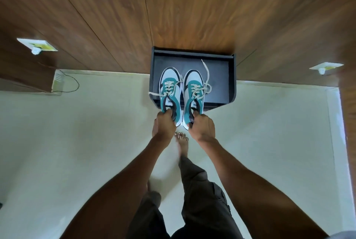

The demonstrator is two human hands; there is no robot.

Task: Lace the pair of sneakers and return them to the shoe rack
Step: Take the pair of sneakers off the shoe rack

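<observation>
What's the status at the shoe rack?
Left hand and right hand each grip a sneaker heel. Sneakers laced, toes over the dark rack. Nothing in the way.

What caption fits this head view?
Left hand and right hand hold laced sneakers by the heels over the rack.

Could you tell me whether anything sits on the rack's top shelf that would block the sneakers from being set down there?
Nothing visible does. The shoe rack shows bare dark shelf around the sneakers, which the left hand and right hand hold by the heels. Only a loose lace end trails across it.
</observation>
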